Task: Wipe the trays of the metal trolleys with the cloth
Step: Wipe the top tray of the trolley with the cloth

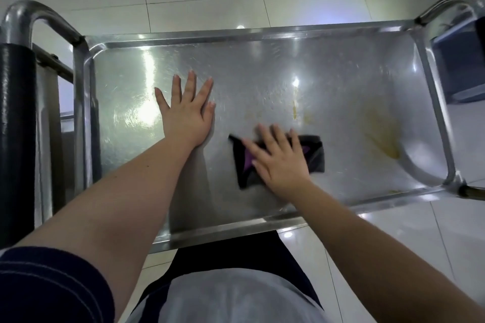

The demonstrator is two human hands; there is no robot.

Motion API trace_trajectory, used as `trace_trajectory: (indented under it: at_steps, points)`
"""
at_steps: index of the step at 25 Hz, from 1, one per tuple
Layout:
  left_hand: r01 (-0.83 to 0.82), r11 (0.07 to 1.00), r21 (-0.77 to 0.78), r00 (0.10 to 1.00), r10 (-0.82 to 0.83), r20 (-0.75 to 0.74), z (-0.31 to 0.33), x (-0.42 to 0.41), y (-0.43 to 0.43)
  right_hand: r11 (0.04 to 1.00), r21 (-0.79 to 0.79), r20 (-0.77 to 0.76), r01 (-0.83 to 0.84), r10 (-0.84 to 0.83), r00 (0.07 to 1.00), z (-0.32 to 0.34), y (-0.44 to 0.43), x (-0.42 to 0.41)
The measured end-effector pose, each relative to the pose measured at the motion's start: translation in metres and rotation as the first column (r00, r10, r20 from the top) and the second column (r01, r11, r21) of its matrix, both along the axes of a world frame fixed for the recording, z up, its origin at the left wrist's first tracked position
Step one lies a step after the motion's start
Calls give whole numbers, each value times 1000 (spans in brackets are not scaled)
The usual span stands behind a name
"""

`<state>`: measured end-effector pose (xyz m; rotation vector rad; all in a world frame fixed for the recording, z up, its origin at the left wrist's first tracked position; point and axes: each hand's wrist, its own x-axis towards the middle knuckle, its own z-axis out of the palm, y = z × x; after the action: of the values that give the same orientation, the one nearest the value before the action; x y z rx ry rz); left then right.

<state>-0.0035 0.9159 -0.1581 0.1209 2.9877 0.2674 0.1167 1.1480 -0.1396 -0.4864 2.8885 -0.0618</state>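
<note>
Head view: right hand point(279, 158) presses flat, fingers spread, on the dark cloth point(312, 152) mid-tray point(262, 34); left hand point(185, 110) lies open on bare steel. Soft and limp, the cloth likely needs palm pressure. Yellowish stains point(383, 136) remain rightward.

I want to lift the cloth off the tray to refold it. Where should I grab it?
Probably the cloth's free right end, beyond the right hand that is pressing it flat. It lies folded and flat on the tray, so pinch that exposed edge from the right, thumb sliding underneath.
</note>
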Motion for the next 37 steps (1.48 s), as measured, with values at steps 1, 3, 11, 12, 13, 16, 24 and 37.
trace_trajectory:
  at_steps: [1,3,11,12,13,16,24,37]
  points:
    - [0,1000,2,1000,0,-1,0,0,0,995,-2,-15,-96,96,995,2,2,20]
    - [2,1000,13,1000,-2,-10,1,0,0,996,48,-36,-71,72,997,6,5,40]
    - [1,999,32,1000,-1,-27,-3,0,0,953,102,98,286,-296,950,4,-10,-21]
    - [0,999,35,999,1,-32,-4,0,0,946,99,90,308,-316,944,1,-11,-59]
    - [3,999,38,999,-1,-43,-5,0,0,937,93,79,335,-343,936,-2,-12,-100]
    - [17,999,33,998,-14,-68,-8,-1,-1,908,106,107,405,-416,903,-4,-16,-182]
    - [-5,1000,-5,999,5,-42,-4,-1,1,994,39,126,98,-102,987,7,5,40]
    - [-22,1000,-11,1000,22,-17,2,-9,3,909,75,36,409,-412,910,-6,-50,-261]
